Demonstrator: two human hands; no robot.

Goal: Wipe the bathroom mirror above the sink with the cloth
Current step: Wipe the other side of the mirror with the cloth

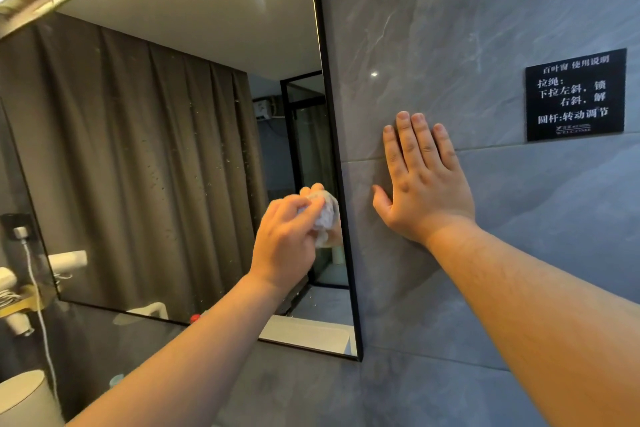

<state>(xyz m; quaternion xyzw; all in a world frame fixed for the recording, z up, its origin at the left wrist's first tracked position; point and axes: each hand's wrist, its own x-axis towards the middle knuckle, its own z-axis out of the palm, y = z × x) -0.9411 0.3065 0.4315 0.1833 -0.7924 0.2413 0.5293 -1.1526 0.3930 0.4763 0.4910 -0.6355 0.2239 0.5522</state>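
We stand in a hotel-style bathroom: framed mirror (pixel 173 166), grey tiled wall (pixel 485 253), printed instruction plaque (pixel 575 95), wall-hung hairdryer (pixel 65 260).

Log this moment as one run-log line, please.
task: wipe mirror | left hand: presses cloth near right edge | right hand: flat on wall | spots remain

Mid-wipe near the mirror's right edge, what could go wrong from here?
The cloth is bunched small in the left hand, so bare fingers may smear the mirror. Water spots across the middle and left of the glass could be missed. The right hand lies flat on the glossy wall tile and may slip or leave prints.
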